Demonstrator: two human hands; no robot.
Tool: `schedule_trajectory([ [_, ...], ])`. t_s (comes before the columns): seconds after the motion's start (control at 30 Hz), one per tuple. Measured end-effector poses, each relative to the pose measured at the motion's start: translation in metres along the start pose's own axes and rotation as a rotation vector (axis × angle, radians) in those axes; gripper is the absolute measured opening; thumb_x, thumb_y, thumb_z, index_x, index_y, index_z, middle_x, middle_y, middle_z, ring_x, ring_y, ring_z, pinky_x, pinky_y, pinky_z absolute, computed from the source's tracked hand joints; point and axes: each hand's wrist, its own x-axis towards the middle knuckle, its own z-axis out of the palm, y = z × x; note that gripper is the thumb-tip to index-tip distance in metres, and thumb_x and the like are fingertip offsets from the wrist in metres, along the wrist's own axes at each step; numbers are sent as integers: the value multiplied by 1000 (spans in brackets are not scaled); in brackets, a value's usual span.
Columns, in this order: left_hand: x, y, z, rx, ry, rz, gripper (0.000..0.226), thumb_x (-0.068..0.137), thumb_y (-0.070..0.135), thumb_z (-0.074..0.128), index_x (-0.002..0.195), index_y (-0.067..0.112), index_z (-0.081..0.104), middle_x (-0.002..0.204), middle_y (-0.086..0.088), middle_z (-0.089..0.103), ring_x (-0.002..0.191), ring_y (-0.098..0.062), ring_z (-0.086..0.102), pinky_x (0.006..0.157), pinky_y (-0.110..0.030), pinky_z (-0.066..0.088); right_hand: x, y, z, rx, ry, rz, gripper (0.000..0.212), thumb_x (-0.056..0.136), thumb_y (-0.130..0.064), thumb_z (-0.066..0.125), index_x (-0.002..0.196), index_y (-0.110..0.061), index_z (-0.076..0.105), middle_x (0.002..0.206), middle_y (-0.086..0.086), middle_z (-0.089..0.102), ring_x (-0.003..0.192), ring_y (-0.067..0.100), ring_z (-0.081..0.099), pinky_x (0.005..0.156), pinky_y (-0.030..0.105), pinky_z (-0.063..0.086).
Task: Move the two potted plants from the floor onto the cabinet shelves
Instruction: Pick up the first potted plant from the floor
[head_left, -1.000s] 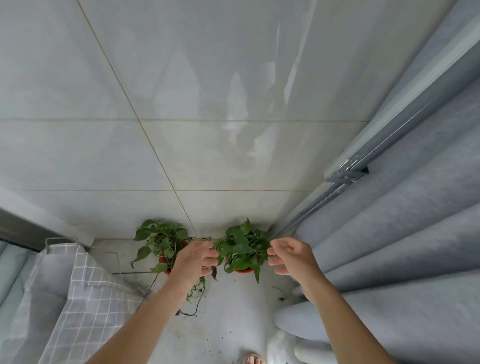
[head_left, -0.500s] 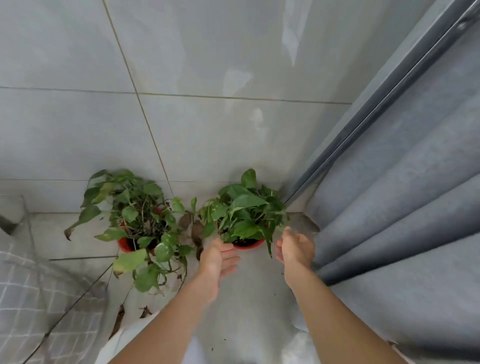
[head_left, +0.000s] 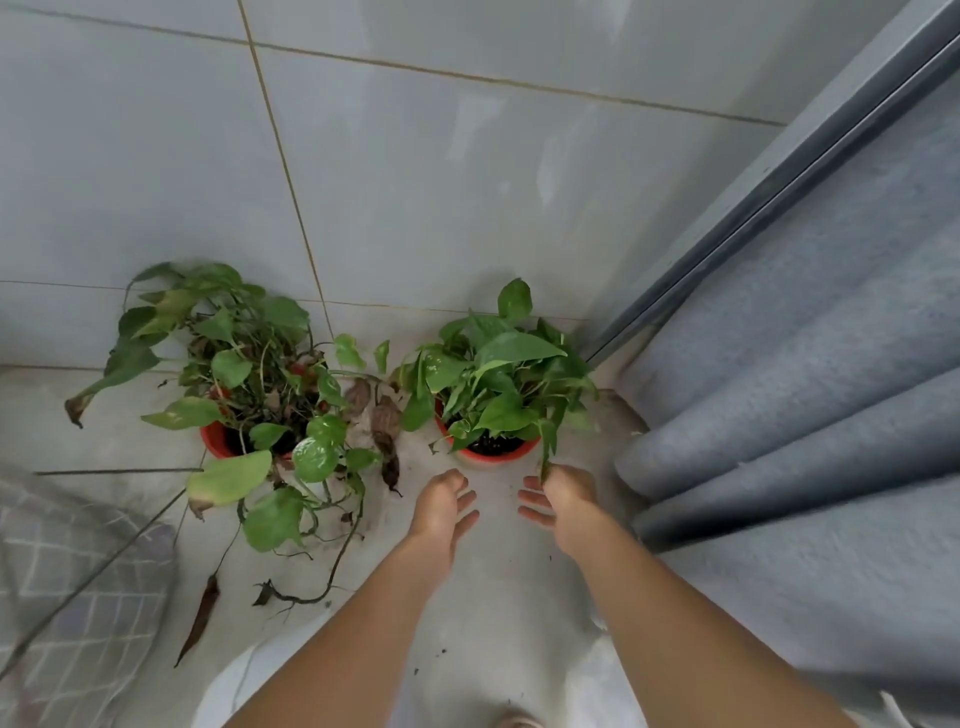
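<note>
Left hand (head_left: 440, 506) and right hand (head_left: 558, 498) low over the floor (head_left: 498, 597), palms facing, fingers relaxed and spread, holding nothing. Just beyond both, between them: right potted plant (head_left: 496, 384), red pot on the floor. Left of the left hand: straggly left potted plant (head_left: 249, 395). Right of the right hand: grey curtain (head_left: 810, 415).

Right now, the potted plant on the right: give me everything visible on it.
The right potted plant stands upright on the pale floor beside the grey curtain: a round red pot, dark soil, dense glossy green heart-shaped leaves. One leaf droops over the right hand; whether it touches is unclear. The left hand is short of the pot.
</note>
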Motion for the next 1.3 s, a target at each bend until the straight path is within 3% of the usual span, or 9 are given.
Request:
schedule_trajectory([
  [0.13, 9, 5, 2, -71, -26, 10, 49, 104, 15, 39, 152, 13, 32, 152, -5, 45, 132, -25, 50, 96, -39, 48, 19, -6, 9, 48, -27, 16, 22, 104, -11, 48, 116, 0, 62, 108, 17, 68, 88, 30, 68, 68, 44, 61],
  [0.27, 12, 9, 2, -85, -60, 28, 45, 104, 16, 38, 150, 16, 38, 146, 0, 47, 134, -23, 49, 94, -39, 47, 31, -6, 17, 53, -53, 14, 27, 104, -14, 50, 121, 2, 64, 112, 16, 69, 89, 28, 69, 60, 40, 62],
  [0.47, 21, 6, 9, -164, -73, 29, 47, 103, 11, 36, 150, 19, 37, 132, 4, 48, 140, -23, 43, 100, -40, 43, 51, -5, 19, 113, -106, -65, 28, 104, -18, 48, 129, -17, 60, 117, 5, 68, 101, 22, 66, 68, 41, 59],
  [0.6, 28, 4, 13, -160, -79, 37, 53, 102, 8, 37, 152, 25, 35, 145, 4, 47, 143, -19, 38, 108, -42, 39, 60, -7, 19, 137, -137, -78, 33, 105, -15, 41, 130, -21, 62, 125, 3, 68, 110, 20, 65, 70, 41, 56],
  [0.8, 35, 6, 6, -308, -122, 36, 63, 93, -5, 39, 149, 24, 38, 129, 5, 62, 135, -18, 47, 110, -45, 37, 65, -10, 21, 160, -142, -89, 40, 104, -4, 32, 99, -21, 68, 110, 5, 73, 109, 24, 65, 86, 51, 57],
  [0.93, 32, 9, 3, -422, -164, 38, 63, 84, -11, 42, 141, 14, 49, 110, -1, 74, 118, -23, 60, 99, -45, 49, 56, -11, 24, 193, -138, -103, 38, 103, -3, 35, 93, -15, 70, 98, 9, 76, 88, 22, 70, 61, 43, 64],
  [1.0, 30, 11, 1, -440, -143, 48, 64, 80, -12, 42, 139, 10, 50, 99, -1, 78, 114, -24, 62, 92, -42, 51, 49, -12, 28, 232, -169, -105, 35, 103, -5, 38, 91, -10, 70, 91, 11, 76, 81, 23, 72, 66, 46, 64],
  [1.13, 23, 17, -4, -418, -115, 61, 60, 79, -13, 41, 134, 7, 52, 114, -8, 70, 118, -29, 60, 100, -44, 49, 38, -16, 34, 187, -147, -129, 25, 96, 6, 49, 85, -4, 69, 80, 12, 74, 67, 22, 69, 84, 58, 60],
  [1.3, 6, 25, -7, -324, -103, 91, 47, 82, -13, 37, 117, 8, 59, 115, -13, 68, 109, -30, 63, 87, -40, 54, 25, -19, 33, 247, -94, -90, 32, 101, 4, 41, 82, -7, 65, 84, 9, 70, 75, 21, 66, 76, 53, 60],
])
